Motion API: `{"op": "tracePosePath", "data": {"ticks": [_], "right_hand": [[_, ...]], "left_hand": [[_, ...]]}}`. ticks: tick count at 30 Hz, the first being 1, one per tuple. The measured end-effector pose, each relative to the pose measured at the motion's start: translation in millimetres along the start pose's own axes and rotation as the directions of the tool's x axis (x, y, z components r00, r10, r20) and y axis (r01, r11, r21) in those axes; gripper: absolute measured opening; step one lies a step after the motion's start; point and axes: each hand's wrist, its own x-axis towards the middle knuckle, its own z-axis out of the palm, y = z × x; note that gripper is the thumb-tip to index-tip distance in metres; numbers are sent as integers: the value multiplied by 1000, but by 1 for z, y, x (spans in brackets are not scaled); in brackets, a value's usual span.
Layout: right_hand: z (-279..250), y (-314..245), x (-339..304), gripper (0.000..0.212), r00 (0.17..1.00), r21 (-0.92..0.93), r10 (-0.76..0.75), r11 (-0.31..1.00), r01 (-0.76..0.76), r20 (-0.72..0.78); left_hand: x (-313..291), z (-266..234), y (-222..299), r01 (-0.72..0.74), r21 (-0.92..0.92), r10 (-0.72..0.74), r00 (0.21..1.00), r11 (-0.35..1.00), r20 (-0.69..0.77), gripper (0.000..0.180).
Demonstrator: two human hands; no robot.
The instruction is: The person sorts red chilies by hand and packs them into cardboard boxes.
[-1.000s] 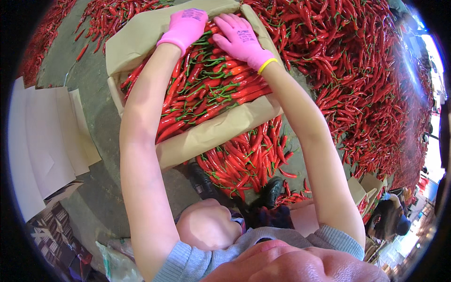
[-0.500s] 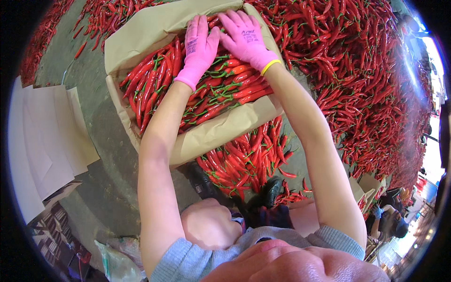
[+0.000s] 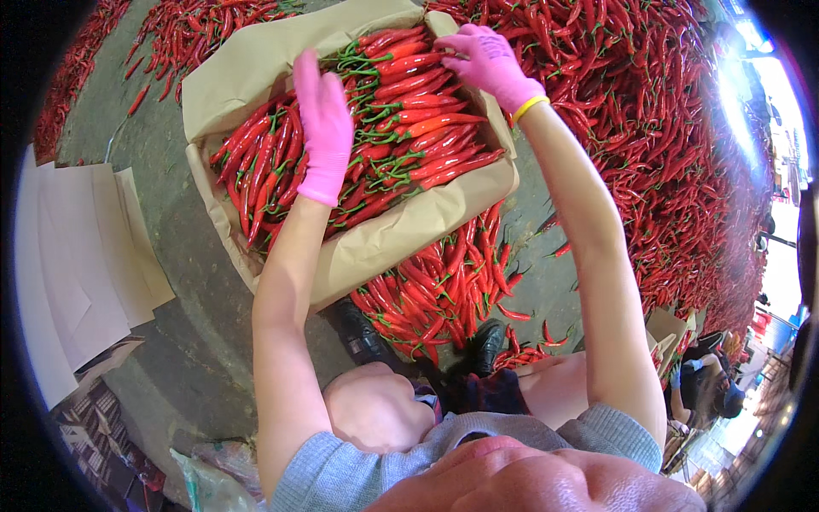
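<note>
A box lined with brown paper (image 3: 235, 72) stands before me, filled with red chili peppers (image 3: 431, 119). On its right side they lie in neat rows with their green stems pointing left. On the left side, more lie slantwise. My left hand (image 3: 324, 128), in a pink glove, is over the middle of the box with its fingers stretched up and nothing seen in them. My right hand (image 3: 490, 66), gloved in pink with a yellow cuff, is at the upper right corner. Its fingers are apart and slightly bent beside the ends of the chilies, holding nothing visible.
A huge heap of chilies (image 3: 648, 154) covers the floor at the right. A smaller pile (image 3: 435, 294) lies between the box and my shoes. Stacked paper sheets (image 3: 85, 256) are at the left. Another person (image 3: 708, 388) works at the far right near cartons.
My hands have come apart from the top of the chilies. The left drew back left and down, the right moved right to the box's corner. The rows beneath are now uncovered.
</note>
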Motion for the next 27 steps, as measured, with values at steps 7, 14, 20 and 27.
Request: {"op": "tracePosePath", "data": {"ticks": [7, 14, 20, 27], "right_hand": [[15, -13, 9, 21, 993, 38, -93, 995, 91, 66], [25, -16, 8, 20, 997, -9, -82, 997, 82, 8], [7, -16, 13, 19, 982, 78, -68, 995, 54, 179], [4, 6, 30, 32, 999, -31, 54, 998, -54, 7]], "left_hand": [[58, 7, 20, -485, 717, 157, 865, 501, 476, 10], [76, 7, 31, -485, 825, -240, 798, 289, 553, 16], [78, 8, 39, -445, 806, -270, 782, 390, 562, 22], [41, -4, 15, -125, 142, 126, 992, 982, 0, 28]]}}
